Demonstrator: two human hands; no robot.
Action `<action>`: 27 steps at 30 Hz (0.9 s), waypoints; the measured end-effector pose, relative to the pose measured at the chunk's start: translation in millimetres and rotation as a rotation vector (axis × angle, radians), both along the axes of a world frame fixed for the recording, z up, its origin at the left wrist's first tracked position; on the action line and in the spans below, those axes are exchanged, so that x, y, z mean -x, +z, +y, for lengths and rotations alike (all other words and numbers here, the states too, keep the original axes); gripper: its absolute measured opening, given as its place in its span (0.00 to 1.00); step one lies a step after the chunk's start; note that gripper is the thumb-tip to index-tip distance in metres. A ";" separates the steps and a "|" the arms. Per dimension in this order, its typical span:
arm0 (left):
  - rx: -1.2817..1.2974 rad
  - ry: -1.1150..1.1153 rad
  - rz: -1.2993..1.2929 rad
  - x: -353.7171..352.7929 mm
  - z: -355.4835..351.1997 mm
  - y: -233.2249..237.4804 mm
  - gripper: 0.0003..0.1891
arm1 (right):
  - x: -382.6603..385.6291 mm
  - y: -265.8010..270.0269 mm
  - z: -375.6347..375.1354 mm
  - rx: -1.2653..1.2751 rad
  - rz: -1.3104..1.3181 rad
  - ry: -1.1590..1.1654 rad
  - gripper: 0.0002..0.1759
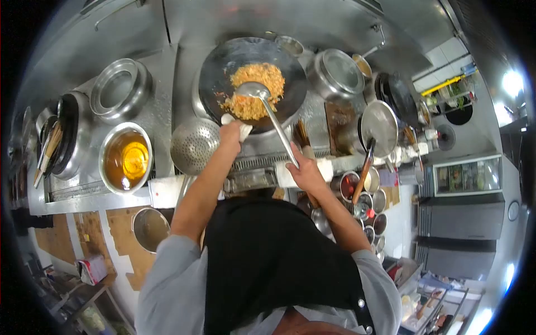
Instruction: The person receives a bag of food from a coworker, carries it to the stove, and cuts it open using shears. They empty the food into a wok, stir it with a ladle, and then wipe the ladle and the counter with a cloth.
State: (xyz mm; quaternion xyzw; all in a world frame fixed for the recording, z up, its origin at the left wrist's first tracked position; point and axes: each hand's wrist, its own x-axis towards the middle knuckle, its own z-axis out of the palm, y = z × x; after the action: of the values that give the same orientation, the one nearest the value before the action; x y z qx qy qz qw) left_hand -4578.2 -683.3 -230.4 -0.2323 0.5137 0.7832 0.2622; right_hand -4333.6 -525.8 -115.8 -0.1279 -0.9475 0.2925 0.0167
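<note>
Fried rice (259, 78) lies in a large dark wok (223, 58) on the stove in front of me. My left hand (230, 134) is closed around a folded white cloth (244, 130) at the wok's near rim. In my right hand (306, 172) is the handle of a metal ladle (254, 90), whose bowl rests over the rice with its rounded back facing up. A perforated strainer (194, 146) sits just left of my left forearm. A bamboo brush (301, 133) stands between the wok and my right hand.
At left are a bowl of yellow oil (126, 159) and a lidded metal pot (116, 89). To the right stand another metal pot (336, 73), a mesh strainer (379, 128) with a wooden handle, and several seasoning containers (350, 183). A bucket (151, 230) is below the counter at left.
</note>
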 end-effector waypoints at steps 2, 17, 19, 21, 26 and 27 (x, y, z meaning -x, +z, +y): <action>0.056 -0.011 -0.022 -23.8 -2.7 40.9 0.12 | -30.2 15.0 -2.8 0.309 -0.031 0.002 0.39; -0.079 0.008 0.130 -101.4 -90.8 43.8 0.06 | -30.5 6.3 8.0 0.205 0.115 0.018 0.42; -0.163 -0.095 0.078 -59.6 -74.3 69.2 0.07 | -58.5 12.6 5.1 0.180 0.091 0.031 0.42; -0.087 -0.113 0.058 -27.7 -49.7 43.5 0.07 | -81.2 41.9 -5.6 0.115 -0.043 0.012 0.42; 0.012 -0.137 0.026 -2.4 -21.9 20.9 0.12 | -57.7 36.6 15.8 -0.134 -0.270 0.036 0.43; -0.013 -0.167 0.003 0.6 -23.2 16.0 0.13 | -32.6 27.9 29.7 -0.190 -0.331 0.018 0.43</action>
State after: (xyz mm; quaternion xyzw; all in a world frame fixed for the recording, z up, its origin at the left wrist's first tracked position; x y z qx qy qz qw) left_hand -4578.7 -706.5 -214.3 -0.1856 0.5264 0.7625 0.3273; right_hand -4301.0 -496.0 -87.8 -0.1634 -0.9618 0.1769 -0.1299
